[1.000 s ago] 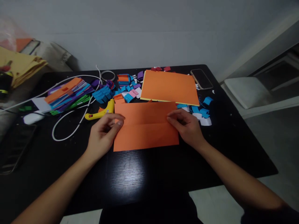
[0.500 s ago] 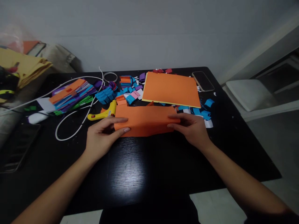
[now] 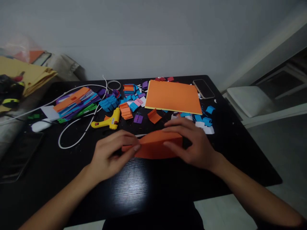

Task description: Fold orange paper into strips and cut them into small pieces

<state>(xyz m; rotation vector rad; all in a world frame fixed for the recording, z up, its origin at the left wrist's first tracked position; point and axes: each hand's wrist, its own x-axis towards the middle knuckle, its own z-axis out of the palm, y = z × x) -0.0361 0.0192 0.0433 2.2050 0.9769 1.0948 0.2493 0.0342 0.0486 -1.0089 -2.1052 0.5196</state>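
A folded piece of orange paper (image 3: 157,148) is held low over the near part of the black table, its upper edge bowed upward. My left hand (image 3: 115,156) pinches its left end between thumb and fingers. At the right end, my right hand (image 3: 192,143) has the thumb on the near side and the fingers over the top edge, closed on the paper. Just beyond my left hand lies a yellow glue gun (image 3: 109,120). A small folded orange piece (image 3: 154,116) and a purple piece (image 3: 138,118) rest past the held paper.
A stack of orange sheets (image 3: 174,95) lies at the back, with a phone (image 3: 203,88) to its right. Bundled coloured strips (image 3: 76,102), a white cable (image 3: 62,135) and a white mouse (image 3: 40,126) are on the left. Blue scraps (image 3: 206,121) lie at right.
Both hands have brought the orange paper nearer and lower. It has gone from fairly flat to bowed, and the small orange and purple pieces behind it now show.
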